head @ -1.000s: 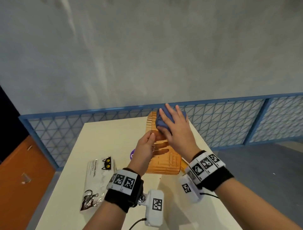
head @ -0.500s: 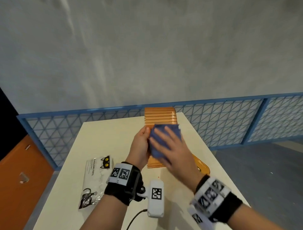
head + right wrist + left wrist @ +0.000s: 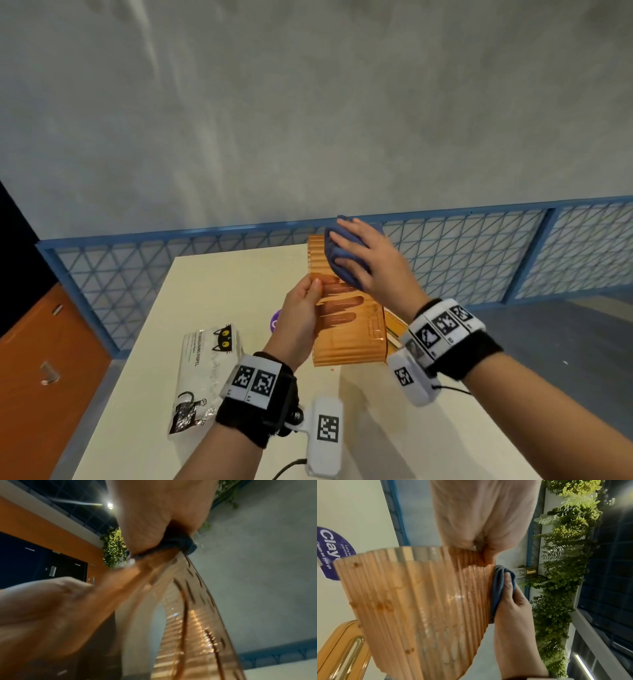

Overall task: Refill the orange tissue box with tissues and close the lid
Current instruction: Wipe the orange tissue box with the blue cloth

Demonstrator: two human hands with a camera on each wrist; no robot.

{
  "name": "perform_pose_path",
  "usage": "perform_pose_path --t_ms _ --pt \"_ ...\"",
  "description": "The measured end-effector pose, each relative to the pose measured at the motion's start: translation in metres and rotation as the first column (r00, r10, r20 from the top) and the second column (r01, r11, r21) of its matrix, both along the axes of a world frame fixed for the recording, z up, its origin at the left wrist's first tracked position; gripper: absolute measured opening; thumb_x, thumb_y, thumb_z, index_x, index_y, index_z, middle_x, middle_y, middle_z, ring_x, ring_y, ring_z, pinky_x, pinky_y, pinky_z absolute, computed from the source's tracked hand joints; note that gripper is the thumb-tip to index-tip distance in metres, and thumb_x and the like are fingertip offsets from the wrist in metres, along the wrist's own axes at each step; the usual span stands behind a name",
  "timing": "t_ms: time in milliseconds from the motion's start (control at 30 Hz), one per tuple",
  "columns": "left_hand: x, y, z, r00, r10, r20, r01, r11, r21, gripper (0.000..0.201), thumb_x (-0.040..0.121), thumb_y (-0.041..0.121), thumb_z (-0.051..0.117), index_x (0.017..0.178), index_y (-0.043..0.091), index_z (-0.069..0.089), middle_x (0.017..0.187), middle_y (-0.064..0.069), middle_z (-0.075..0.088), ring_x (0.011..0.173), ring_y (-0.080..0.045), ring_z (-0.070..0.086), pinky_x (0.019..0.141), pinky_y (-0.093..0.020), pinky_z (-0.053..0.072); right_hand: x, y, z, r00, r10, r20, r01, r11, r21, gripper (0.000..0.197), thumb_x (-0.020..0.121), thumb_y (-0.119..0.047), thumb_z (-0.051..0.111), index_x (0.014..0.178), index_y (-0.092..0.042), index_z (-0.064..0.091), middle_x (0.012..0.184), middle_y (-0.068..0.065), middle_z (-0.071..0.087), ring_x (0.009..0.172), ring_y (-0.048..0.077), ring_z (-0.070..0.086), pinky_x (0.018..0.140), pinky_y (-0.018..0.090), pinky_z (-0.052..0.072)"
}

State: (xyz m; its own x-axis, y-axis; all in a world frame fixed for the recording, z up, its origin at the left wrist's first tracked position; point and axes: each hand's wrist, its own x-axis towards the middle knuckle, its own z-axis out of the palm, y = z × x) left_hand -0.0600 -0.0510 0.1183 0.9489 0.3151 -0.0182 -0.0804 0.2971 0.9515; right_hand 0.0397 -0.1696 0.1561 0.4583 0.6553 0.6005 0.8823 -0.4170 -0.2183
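The orange ribbed see-through tissue box (image 3: 346, 329) is held tilted above the table, its near end low. My left hand (image 3: 301, 308) grips its left edge, fingers underneath showing through the plastic and thumb on top. My right hand (image 3: 370, 263) lies flat on a folded blue cloth (image 3: 337, 253) and presses it against the box's far upper part. The left wrist view shows the box (image 3: 419, 601) with the cloth (image 3: 496, 588) on its right side. The orange lid (image 3: 394, 325) lies on the table behind the box, to the right. A white tissue pack (image 3: 205, 370) with a black cat print lies at the left.
The cream table (image 3: 239, 274) ends at a blue mesh railing (image 3: 479, 246) along its far and right sides. A round purple labelled item (image 3: 275, 320) sits on the table behind my left hand. An orange cabinet (image 3: 41, 359) stands at the far left.
My right hand slid the blue cloth from the box's near middle back up to its far end. The box, lying flatter half a second ago, is tilted up again.
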Motion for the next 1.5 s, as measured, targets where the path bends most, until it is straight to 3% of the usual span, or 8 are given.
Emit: perform_pose_path --t_ms 100,367,633,767,900,1067,1267,1500 --pt "-0.002 0.001 -0.002 0.999 0.048 0.02 -0.048 0.999 -0.026 0.033 0.103 0.021 0.029 0.119 0.006 0.054 0.111 -0.018 0.065 0.106 -0.039 0.062 0.089 -0.049 0.051 -0.011 0.005 -0.009 0.999 -0.02 0.051 0.02 1.0 -0.002 0.053 0.088 -0.042 0.038 0.137 -0.022 0.048 0.149 0.003 0.039 0.141 0.025 0.03 0.114 0.047 0.03" --pt "-0.016 0.003 -0.004 0.997 -0.001 0.073 0.0 1.0 0.016 0.026 0.102 0.024 0.033 0.118 0.034 0.051 0.118 -0.009 0.065 0.095 -0.025 0.069 0.065 -0.033 0.058 -0.04 -0.011 -0.039 0.966 0.048 0.255 -0.029 0.997 -0.076 0.046 0.089 -0.036 0.044 0.134 -0.027 0.045 0.145 0.004 0.045 0.138 0.025 0.03 0.109 0.052 0.03" --pt "-0.032 0.003 -0.008 0.966 -0.253 0.06 0.236 0.95 0.204 0.028 0.101 0.013 0.034 0.118 0.031 0.046 0.122 -0.001 0.066 0.111 -0.022 0.065 0.091 -0.039 0.05 -0.007 -0.015 0.029 0.838 0.188 -0.512 -0.003 0.94 0.341 0.028 0.094 -0.023 0.053 0.119 -0.017 0.064 0.13 -0.007 0.054 0.12 0.005 0.048 0.108 0.035 0.039" --pt "-0.026 0.008 -0.002 0.94 -0.318 0.122 0.334 0.932 -0.141 0.071 0.081 -0.025 0.026 0.129 0.023 0.047 0.108 0.008 0.071 0.098 -0.012 0.069 0.079 -0.031 0.055 -0.023 -0.016 0.018 0.792 0.268 -0.549 -0.049 0.924 0.38 0.023 0.091 -0.019 0.058 0.111 -0.025 0.066 0.13 -0.008 0.055 0.122 0.007 0.049 0.103 0.028 0.041" --pt "-0.035 0.012 0.002 0.915 -0.195 0.354 0.354 0.808 -0.47 0.049 0.05 0.003 0.066 0.098 -0.002 0.072 0.094 -0.015 0.074 0.088 -0.027 0.071 0.07 -0.037 0.059 -0.05 -0.013 0.0 0.835 0.341 -0.432 -0.157 0.9 0.407 0.026 0.086 -0.028 0.064 0.11 -0.023 0.069 0.132 -0.01 0.053 0.124 0.002 0.047 0.101 0.009 0.037" --pt "-0.039 0.035 -0.007 0.943 -0.156 0.294 0.323 0.646 -0.691 0.084 0.089 0.058 0.034 0.127 -0.015 0.049 0.132 -0.034 0.049 0.125 -0.043 0.049 0.107 -0.052 0.037 -0.063 -0.026 -0.034 0.936 0.34 -0.088 -0.32 0.93 0.18 0.035 0.087 -0.04 0.058 0.119 -0.027 0.064 0.138 -0.007 0.05 0.126 0.019 0.046 0.106 0.029 0.037" --pt "-0.041 0.025 -0.008 0.985 -0.149 0.084 0.168 0.745 -0.646 0.078 0.092 0.063 0.019 0.126 -0.001 0.049 0.122 -0.026 0.06 0.107 -0.036 0.063 0.093 -0.044 0.05 -0.069 -0.021 -0.054 0.92 0.357 0.163 -0.315 0.919 -0.238 0.032 0.092 -0.048 0.046 0.123 -0.042 0.054 0.144 -0.013 0.044 0.133 0.019 0.042 0.107 0.055 0.031" --pt "-0.045 0.012 -0.004 0.986 -0.157 0.063 0.164 0.791 -0.589 0.063 0.097 0.053 0.021 0.129 0.007 0.052 0.12 -0.019 0.064 0.101 -0.031 0.068 0.082 -0.046 0.056 -0.044 0.014 -0.005 0.963 0.123 -0.241 -0.135 0.99 -0.034 0.038 0.088 -0.042 0.043 0.12 -0.031 0.062 0.137 -0.013 0.052 0.124 0.012 0.049 0.111 0.055 0.029"
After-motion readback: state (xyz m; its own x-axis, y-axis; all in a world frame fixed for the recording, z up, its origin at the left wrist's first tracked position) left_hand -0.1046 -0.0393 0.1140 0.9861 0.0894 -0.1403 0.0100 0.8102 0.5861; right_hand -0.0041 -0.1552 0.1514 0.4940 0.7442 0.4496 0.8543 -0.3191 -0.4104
